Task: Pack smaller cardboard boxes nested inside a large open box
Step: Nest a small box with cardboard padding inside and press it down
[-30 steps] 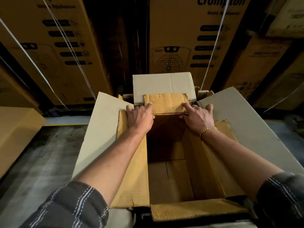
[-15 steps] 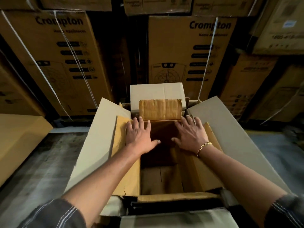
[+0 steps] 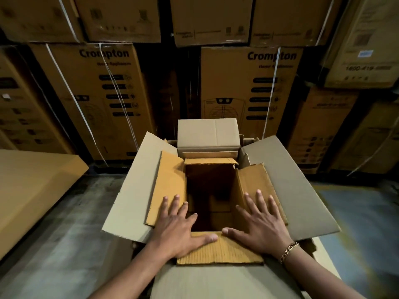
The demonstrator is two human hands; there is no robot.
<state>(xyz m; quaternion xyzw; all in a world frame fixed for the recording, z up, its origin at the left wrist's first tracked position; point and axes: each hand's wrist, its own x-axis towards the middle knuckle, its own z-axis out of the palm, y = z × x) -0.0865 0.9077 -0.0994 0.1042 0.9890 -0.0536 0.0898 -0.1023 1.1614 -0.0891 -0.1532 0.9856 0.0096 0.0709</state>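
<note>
Smaller box (image 3: 209, 182), yellow-brown and open-mouthed, sits nested inside the large box (image 3: 216, 283), right in front of the person; its inside is dark and I cannot tell what, if anything, lies at the bottom; taking that mouth as the clock's centre, its near flap (image 3: 220, 250) is folded outward at six o'clock, lying on the large box's grey near flap; the left hand (image 3: 179, 229) lies flat and palm down at seven o'clock, fingers spread and straight, thumb on the near flap and the outer fingers on the left flap (image 3: 170, 180), gripping nothing; the right hand (image 3: 263, 225) mirrors it at five o'clock, flat and spread, thumb tip on the near flap just beside the other thumb, fingers on the right flap (image 3: 254, 180), a gold bracelet (image 3: 289, 252) at the wrist; the large box's grey flaps (image 3: 302, 190) splay wide at nine and three o'clock, beneath the yellow ones; at twelve o'clock the smaller box's far flap (image 3: 210, 161) is a narrow strip, and behind it the large box's far flap (image 3: 208, 134) stands up; at nine o'clock, well apart, a plain tan carton (image 3: 32, 190) rests on the grey floor (image 3: 64, 234); beyond, a wall of stacked cartons (image 3: 248, 87) printed "Crompton", some bound with white straps (image 3: 71, 98)
</note>
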